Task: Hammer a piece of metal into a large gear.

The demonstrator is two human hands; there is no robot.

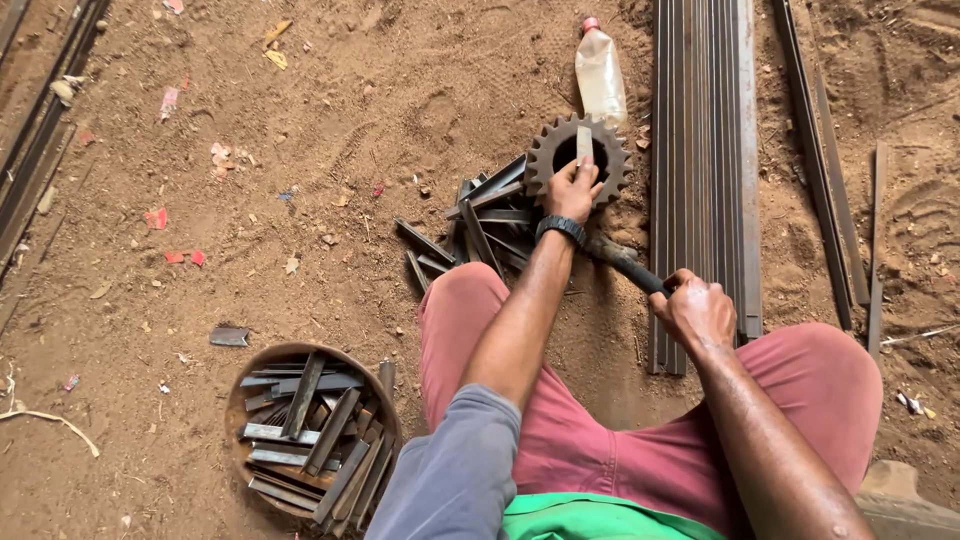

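dirt floor [400,90], person seated on it, knees in red trousers either side of the work.

long bars [700,150] lie in a bundle on the right, more single strips further right, untouched.

gear [545,160], rusty, toothed, lies flat on the floor ahead of the knees. it looks to serve as an anvil or rest.

bowl [240,410] at lower left holds a fair heap of short cut pieces, likely the finished lot. a second pile [470,225] of like pieces lies on the floor just left of the gear, likely waiting.

bottle [600,75], plastic, lies beyond the gear.

left hand [572,190], grip clamped on a short flat piece [584,140], holds it upright over the gear's hole.

right hand [695,310], grip closed round a dark handle [625,262]; head of the tool hidden behind the left forearm, so cannot tell its kind.

judgement: work well under way, one piece in hand, the floor pile left to do.
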